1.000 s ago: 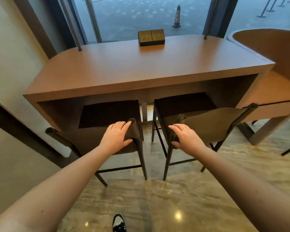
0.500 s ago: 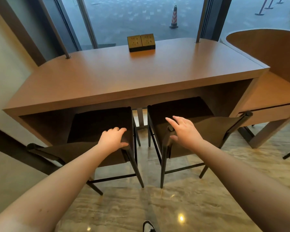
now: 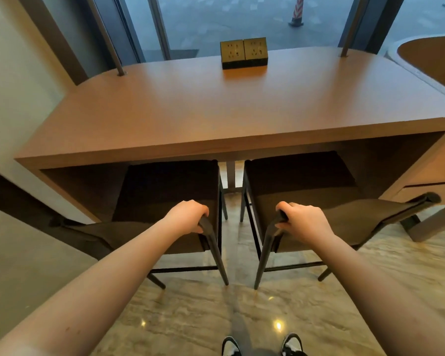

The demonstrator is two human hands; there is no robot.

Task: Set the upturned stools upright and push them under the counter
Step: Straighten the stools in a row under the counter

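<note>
Left hand (image 3: 188, 217) curled over right end of backrest of left dark brown upright stool (image 3: 165, 201); right hand (image 3: 302, 219) gripping left end of backrest of right dark brown upright stool (image 3: 306, 191). Both seats tucked partly under brown wooden surface (image 3: 216, 116), side by side. Black-and-gold socket box (image 3: 243, 53) at far edge.

The counter (image 3: 216, 111) is showing a warm reddish-brown wood tone. On its far edge, the socket block (image 3: 244, 53) is gleaming brass-gold over black. Below the counter, both stools (image 3: 165, 191) are wearing dark brown seats on black legs. The floor (image 3: 190, 309) beneath the counter is running in streaky beige-grey veining. The shoes (image 3: 263, 346) are showing black and white.
</note>
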